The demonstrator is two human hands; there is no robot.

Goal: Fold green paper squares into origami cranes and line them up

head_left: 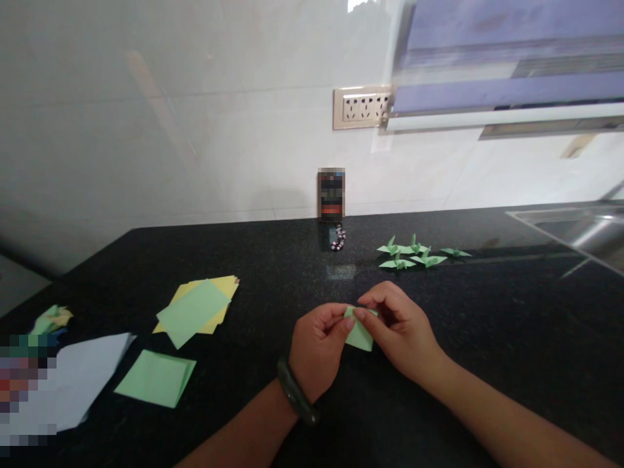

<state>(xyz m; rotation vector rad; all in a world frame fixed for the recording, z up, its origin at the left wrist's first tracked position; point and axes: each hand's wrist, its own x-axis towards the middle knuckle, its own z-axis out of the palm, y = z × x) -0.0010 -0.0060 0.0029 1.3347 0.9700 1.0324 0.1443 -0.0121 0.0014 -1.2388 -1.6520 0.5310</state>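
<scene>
A small folded piece of light green paper (361,337) is held above the dark countertop between my two hands. My left hand (319,348), with a dark bangle on its wrist, pinches the paper's left edge between thumb and fingers. On the opposite side, my right hand (402,328) grips the top right edge, thumb in front. Beyond the hands, several green paper cranes (429,260) stand in a group. To the left lies a folded green paper square (156,378), and behind it a stack of green and yellow sheets (195,309).
Against the tiled wall leans a phone (331,195) with a beaded strap (338,238). White paper (92,377) and a crumpled green and yellow paper bundle (52,320) lie at the far left. A metal sink (585,227) is set in the right end.
</scene>
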